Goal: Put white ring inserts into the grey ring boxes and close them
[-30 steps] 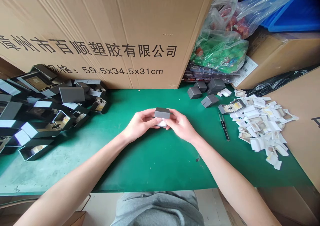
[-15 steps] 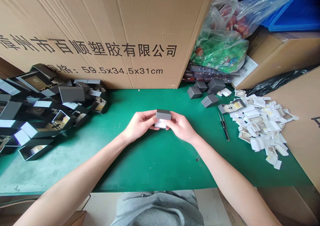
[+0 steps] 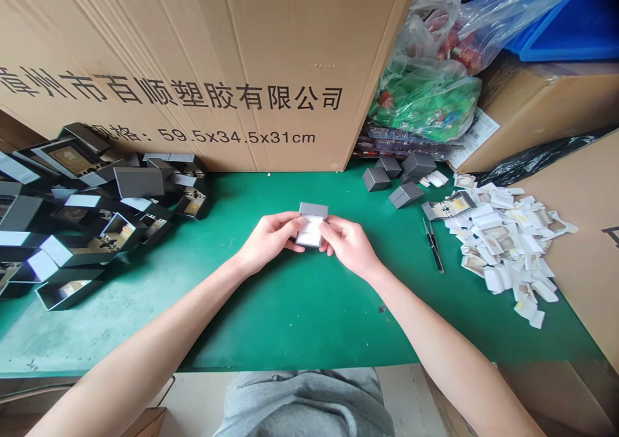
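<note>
Green-topped bench [image 3: 309,324] in front of you, backed by a large brown cardboard carton [image 3: 232,44] with black printing. Small dark grey rectangular box with a white inside [image 3: 310,232] is near the middle of the bench, between your two hands; its white face is toward you, dark grey section at the far end. Whether its underside touches the bench: cannot tell.

Your left hand [image 3: 271,238] pinches the box's left side, thumb toward the front, fingers curled partly out of sight. Your right hand [image 3: 349,240] pinches the right side likewise, thumb at the edge of the white face.

To your left: a heap of dark grey boxes, many standing open [image 3: 140,183]. To your right, toward the back: a cluster of closed dark grey boxes [image 3: 405,194]. Nearer you, black tweezers with metal tips [image 3: 436,253] lie beside a spread pile of small white pieces [image 3: 503,243]. An open dark grey box with a pale yellowish inside [image 3: 452,205] is at the pile's left edge.
</note>
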A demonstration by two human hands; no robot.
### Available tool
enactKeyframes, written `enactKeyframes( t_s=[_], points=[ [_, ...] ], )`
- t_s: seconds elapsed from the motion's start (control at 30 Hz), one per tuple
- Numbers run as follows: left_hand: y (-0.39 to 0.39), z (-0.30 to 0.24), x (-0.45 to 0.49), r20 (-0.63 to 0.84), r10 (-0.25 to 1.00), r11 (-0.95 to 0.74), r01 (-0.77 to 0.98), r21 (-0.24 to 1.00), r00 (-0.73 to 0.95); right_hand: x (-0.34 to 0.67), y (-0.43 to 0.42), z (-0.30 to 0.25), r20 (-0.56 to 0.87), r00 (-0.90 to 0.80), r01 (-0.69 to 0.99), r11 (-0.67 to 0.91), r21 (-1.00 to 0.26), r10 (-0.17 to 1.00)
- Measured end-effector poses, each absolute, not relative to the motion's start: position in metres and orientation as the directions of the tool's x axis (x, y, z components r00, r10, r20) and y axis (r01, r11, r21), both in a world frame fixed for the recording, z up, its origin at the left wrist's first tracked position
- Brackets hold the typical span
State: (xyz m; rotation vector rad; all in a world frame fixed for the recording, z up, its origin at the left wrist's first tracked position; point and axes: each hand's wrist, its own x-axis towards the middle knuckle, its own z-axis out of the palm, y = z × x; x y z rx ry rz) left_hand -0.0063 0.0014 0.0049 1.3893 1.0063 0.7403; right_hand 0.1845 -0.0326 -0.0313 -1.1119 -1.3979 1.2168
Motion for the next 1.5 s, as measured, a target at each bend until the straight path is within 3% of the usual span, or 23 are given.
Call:
enactKeyframes(
  t_s=[0.1, 0.23, 0.37, 0.57, 0.7, 0.8, 0.93, 1.03, 1.23, 1.5],
  points=[
    [0.001, 0.006, -0.005, -0.136, 0.904, 0.094, 0.122, 0.988, 0.406, 0.187, -0.033, -0.033, 0.187, -0.024, 0.19, 0.188, -0.964, 0.982],
    [0.001, 0.007, -0.004, -0.15, 0.906, 0.117, 0.107, 0.987, 0.395, 0.204, -0.033, -0.032, 0.507, 0.171, 0.558, 0.341, -0.757, 0.845],
    [0.001, 0.007, -0.005, -0.166, 0.9, 0.134, 0.106, 0.985, 0.402, 0.234, -0.027, -0.027, 0.704, 0.352, 0.792, 0.205, -0.576, 0.617],
    [0.002, 0.005, -0.006, -0.161, 0.895, 0.135, 0.092, 0.987, 0.416, 0.295, -0.017, -0.018, 0.815, 0.481, 0.869, -0.05, -0.493, 0.324],
    [0.002, 0.005, -0.006, -0.16, 0.902, 0.144, 0.069, 0.987, 0.402, 0.351, -0.019, -0.012, 0.815, 0.527, 0.848, -0.221, -0.482, 0.242],
    [0.003, 0.005, -0.008, -0.154, 0.903, 0.159, 0.02, 0.987, 0.401, 0.387, -0.024, -0.016, 0.72, 0.656, 0.733, -0.417, -0.537, 0.226],
    [0.004, 0.005, -0.01, -0.181, 0.892, 0.219, -0.044, 0.975, 0.415, 0.409, -0.031, -0.031, 0.485, 0.795, 0.602, -0.565, -0.564, 0.364],
    [0.004, 0.006, -0.012, -0.198, 0.884, 0.251, -0.073, 0.965, 0.423, 0.41, -0.033, -0.043, 0.379, 0.799, 0.6, -0.585, -0.546, 0.467],
    [0.005, 0.008, -0.016, -0.201, 0.863, 0.285, -0.118, 0.951, 0.464, 0.409, -0.027, -0.054, 0.328, 0.805, 0.592, -0.627, -0.507, 0.495],
    [0.004, 0.008, -0.018, -0.176, 0.835, 0.276, -0.121, 0.953, 0.521, 0.41, -0.026, -0.059, 0.409, 0.821, 0.572, -0.566, -0.594, 0.399]
  ],
)
